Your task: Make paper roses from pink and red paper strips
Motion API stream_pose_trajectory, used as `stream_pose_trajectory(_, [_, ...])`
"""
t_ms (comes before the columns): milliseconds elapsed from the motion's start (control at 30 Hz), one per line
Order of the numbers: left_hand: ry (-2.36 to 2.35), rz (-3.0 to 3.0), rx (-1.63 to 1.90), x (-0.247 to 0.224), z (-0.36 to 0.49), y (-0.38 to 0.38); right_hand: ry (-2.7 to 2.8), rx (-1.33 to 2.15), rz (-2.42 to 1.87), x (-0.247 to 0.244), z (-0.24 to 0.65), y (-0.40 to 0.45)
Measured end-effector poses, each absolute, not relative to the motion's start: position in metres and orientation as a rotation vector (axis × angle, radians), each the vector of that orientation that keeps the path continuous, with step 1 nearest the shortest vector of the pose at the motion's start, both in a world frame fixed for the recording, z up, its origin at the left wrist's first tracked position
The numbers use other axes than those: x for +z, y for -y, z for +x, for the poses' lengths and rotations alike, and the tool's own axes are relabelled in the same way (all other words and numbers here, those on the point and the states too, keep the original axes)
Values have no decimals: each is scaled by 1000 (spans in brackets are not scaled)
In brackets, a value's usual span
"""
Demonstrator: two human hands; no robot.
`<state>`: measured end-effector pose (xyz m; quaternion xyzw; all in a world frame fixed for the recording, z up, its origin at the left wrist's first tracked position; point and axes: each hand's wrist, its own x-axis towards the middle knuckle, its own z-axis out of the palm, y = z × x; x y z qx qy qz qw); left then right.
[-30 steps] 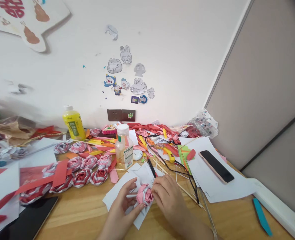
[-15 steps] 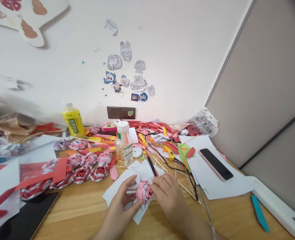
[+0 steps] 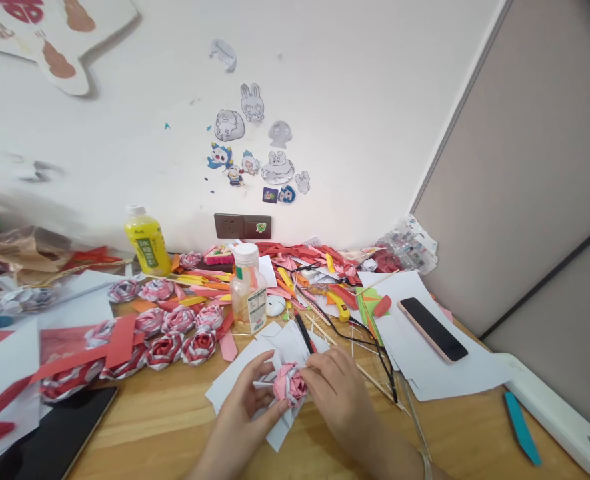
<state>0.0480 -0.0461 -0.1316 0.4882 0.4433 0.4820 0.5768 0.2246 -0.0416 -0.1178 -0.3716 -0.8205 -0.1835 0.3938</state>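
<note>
A pink and white folded paper rose [image 3: 289,383] is held between both hands above white paper sheets [image 3: 225,380] on the wooden table. My left hand [image 3: 252,400] cups it from the left, with the thumb against its lower edge. White paper strip ends show between the left fingers. My right hand [image 3: 337,387] closes its fingertips on the rose's right side; the exact pinch point is partly hidden. Just above the hands, a black pen [image 3: 305,332] lies on the paper.
Several finished paper roses [image 3: 165,349] lie to the left, near a black tablet [image 3: 55,440]. An empty plastic bottle [image 3: 249,293] and a yellow drink bottle [image 3: 147,243] stand behind. Paper strips [image 3: 295,253] pile along the wall. A phone [image 3: 433,328] rests on sheets at right, near a blue cutter [image 3: 521,427].
Both hands stay in nearly the same place around the rose. The rose has turned very slightly, and more of its white strips show on the left.
</note>
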Motion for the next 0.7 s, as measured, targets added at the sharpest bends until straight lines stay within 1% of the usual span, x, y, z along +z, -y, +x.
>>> stream_pose_trajectory(167, [-998, 1098, 1119, -130, 46, 44, 2122, -414, -876, -114, 224, 39])
stream_pose_trajectory(333, [-919, 1102, 1147, -137, 44, 39, 2122, -359, -785, -100, 230, 40])
stream_pose_trajectory(500, [-994, 1073, 1136, -141, 43, 39, 2244, -308, -704, -86, 233, 47])
stream_pose_trajectory(700, [-1050, 1123, 1101, -130, 42, 42, 2325, -203, -704, -86, 230, 50])
